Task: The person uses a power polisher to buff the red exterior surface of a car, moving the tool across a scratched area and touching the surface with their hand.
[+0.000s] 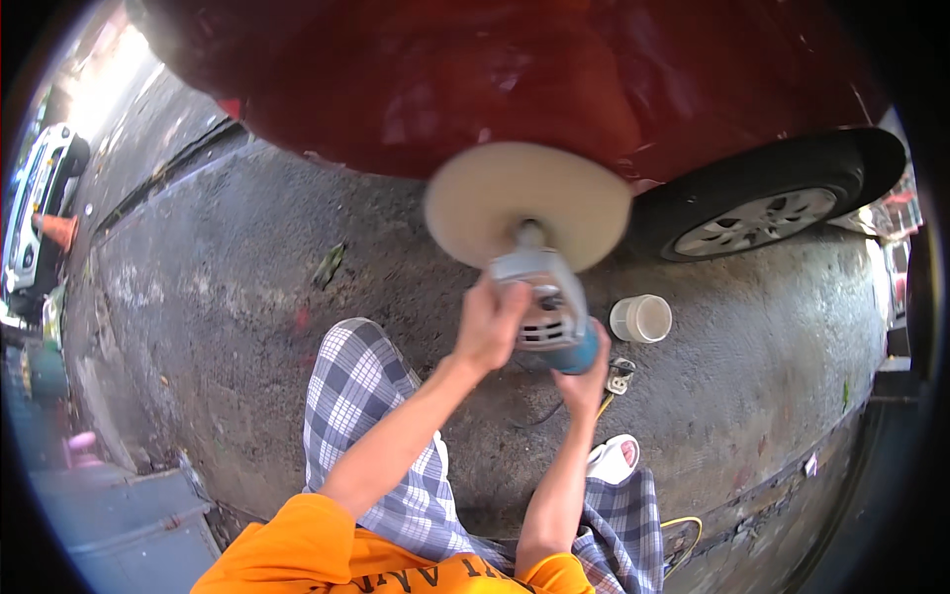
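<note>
My left hand point(487, 325) is closed around the front housing of a power polisher point(542, 297), near its grey head. My right hand point(586, 374) grips the blue-green rear body of the same tool. At the polisher's far end a large round cream pad point(520, 203) meets the lower edge of a glossy dark red car body point(445, 89); its blurred rim suggests spinning. Most of my right fingers are hidden behind the tool.
A white tub point(641, 319) stands right of the polisher, near a power socket block point(620, 376) with a yellow cord point(683, 522). The car's wheel point(757, 226) is at the right. An orange cone point(57, 231) and another vehicle point(40, 198) are far left. Leaves lie on the concrete.
</note>
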The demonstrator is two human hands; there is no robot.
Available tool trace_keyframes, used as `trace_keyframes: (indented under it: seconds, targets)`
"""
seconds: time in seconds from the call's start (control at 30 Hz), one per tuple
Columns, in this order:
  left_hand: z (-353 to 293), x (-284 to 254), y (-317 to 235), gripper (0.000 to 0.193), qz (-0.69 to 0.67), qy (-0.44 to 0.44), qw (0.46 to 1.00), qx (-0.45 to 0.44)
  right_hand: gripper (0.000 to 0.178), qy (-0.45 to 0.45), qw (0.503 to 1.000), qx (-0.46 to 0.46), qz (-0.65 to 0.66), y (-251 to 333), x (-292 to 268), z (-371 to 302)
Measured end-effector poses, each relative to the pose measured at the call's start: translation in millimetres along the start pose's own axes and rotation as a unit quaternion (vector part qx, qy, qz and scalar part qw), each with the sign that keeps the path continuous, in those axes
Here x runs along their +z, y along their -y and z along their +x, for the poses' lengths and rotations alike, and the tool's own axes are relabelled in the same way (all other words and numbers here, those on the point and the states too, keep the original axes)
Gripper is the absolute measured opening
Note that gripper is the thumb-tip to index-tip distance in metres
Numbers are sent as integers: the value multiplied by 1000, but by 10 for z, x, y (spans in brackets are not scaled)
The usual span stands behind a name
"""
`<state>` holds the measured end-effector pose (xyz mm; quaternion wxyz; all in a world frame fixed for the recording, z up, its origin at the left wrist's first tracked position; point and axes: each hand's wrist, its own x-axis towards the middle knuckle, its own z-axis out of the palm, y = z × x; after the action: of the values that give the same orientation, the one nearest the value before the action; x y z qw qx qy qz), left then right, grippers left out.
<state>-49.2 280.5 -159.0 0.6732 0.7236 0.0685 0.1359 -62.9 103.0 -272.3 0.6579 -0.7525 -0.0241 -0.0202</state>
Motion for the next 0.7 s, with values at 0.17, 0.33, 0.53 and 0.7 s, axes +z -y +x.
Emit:
trace_keyframes:
  seconds: [0.17,0.33,0.53,0.7]
  targets:
    - [0,162,208,60,-87,-21,996,-4,83,-23,999,25,-19,-198,-153,9]
    - [-30,-447,409,61,-148,-125,981,-19,72,-2,993,-66,-102,-155,372,196]
    - [152,-1279,370,65,-249,-295,922,-26,70,48,967,-120,-219,352,1118,360]
    - [237,-1746,821,70,-322,-323,889,-50,76,107,933,-187,-290,422,1399,465]
